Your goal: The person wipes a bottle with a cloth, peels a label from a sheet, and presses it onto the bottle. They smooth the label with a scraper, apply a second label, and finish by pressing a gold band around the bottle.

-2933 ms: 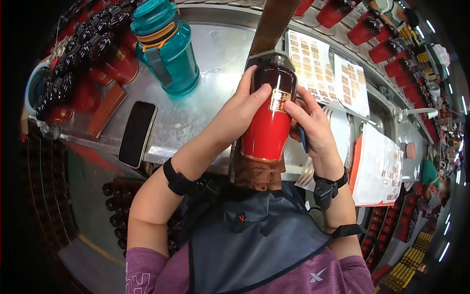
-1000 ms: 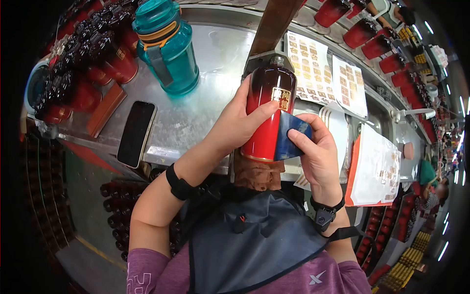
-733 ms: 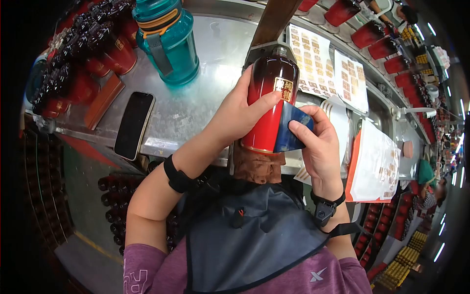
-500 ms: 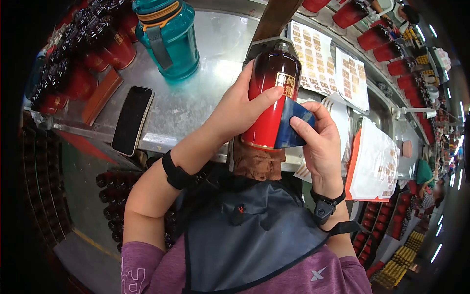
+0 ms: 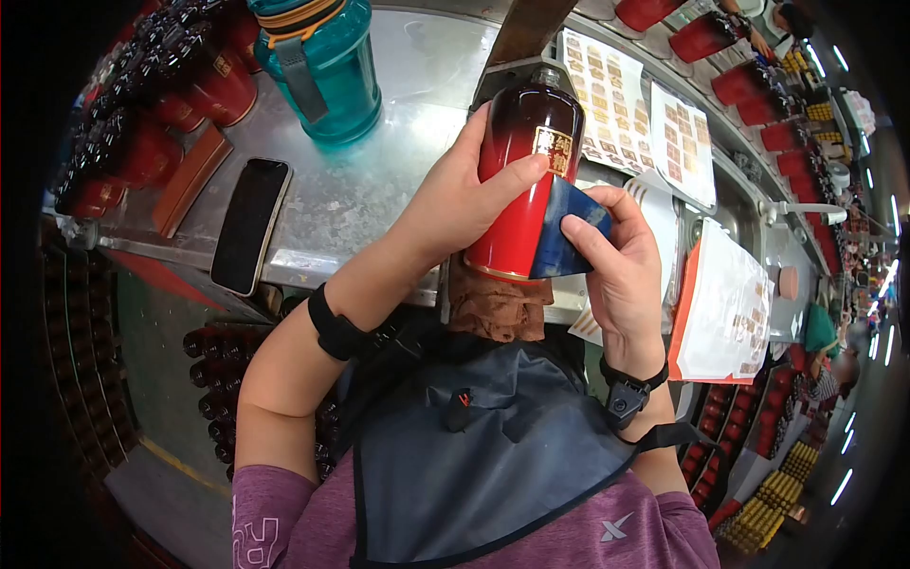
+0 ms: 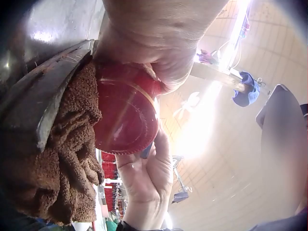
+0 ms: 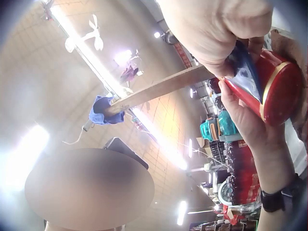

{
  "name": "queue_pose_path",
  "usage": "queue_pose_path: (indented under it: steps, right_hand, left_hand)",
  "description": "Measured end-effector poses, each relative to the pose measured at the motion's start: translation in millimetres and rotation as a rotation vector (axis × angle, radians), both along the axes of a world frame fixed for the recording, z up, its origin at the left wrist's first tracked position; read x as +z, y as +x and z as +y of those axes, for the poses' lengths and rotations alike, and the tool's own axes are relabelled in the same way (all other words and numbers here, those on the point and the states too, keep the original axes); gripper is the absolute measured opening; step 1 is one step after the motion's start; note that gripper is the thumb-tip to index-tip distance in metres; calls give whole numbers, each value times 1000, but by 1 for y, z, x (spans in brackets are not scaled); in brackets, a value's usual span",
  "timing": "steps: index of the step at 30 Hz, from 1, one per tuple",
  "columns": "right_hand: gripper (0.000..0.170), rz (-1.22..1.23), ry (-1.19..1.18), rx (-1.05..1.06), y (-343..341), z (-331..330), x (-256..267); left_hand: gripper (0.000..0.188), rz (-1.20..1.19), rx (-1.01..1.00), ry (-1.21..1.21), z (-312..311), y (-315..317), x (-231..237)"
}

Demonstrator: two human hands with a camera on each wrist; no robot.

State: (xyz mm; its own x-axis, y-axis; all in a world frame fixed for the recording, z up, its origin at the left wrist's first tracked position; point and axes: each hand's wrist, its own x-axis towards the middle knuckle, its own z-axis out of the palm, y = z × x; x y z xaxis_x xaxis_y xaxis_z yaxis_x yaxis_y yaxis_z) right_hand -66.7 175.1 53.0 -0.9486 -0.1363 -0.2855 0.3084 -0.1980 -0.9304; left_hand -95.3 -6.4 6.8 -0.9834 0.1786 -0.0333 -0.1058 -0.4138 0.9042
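Note:
A red bottle (image 5: 507, 223), dark toward its neck and marked with a gold label (image 5: 555, 152), lies tilted over a brown cloth (image 5: 500, 308) at the counter's edge. My left hand (image 5: 466, 194) grips it from the left, thumb reaching to the label's lower corner. Between thumb and fingers, my right hand (image 5: 621, 251) pinches a flat blue scraper (image 5: 572, 228), whose edge lies against the bottle's right side just below the label. In the left wrist view the round base (image 6: 127, 115) of the bottle faces the camera. The right wrist view shows the blue scraper (image 7: 248, 74) along the red side.
On the metal counter (image 5: 332, 204) lie a phone (image 5: 251, 226) and a teal water bottle (image 5: 327, 81). Sheets of gold labels (image 5: 607, 100) are at the right, near a sink (image 5: 737, 204). Several more red bottles (image 5: 223, 90) crowd the left. A wooden post (image 5: 529, 33) rises behind.
The right hand, earlier on the label with the blue scraper mostly hidden, has come down to the bottle's right side and laid the scraper there. Since then both hands have barely shifted.

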Motion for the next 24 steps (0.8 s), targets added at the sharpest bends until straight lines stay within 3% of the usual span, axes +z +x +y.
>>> queue_pose_path:
  steps: [11, 16, 22, 23, 24]
  right_hand:
    - [30, -4, -24, 3, -1, 5, -1]
    - [31, 72, 1, 32, -41, 20, 19]
    - [25, 222, 332, 277, -102, 25, 25]
    - [23, 348, 540, 176, -117, 31, 23]
    - [24, 413, 575, 216, -115, 28, 35]
  left_hand:
    - [66, -32, -11, 21, 1, 2, 4]
    - [68, -21, 9, -21, 3, 0, 0]
    - [71, -19, 26, -54, 4, 1, 0]
    - [71, -13, 26, -52, 4, 2, 1]
    - [71, -28, 28, -65, 4, 2, 2]
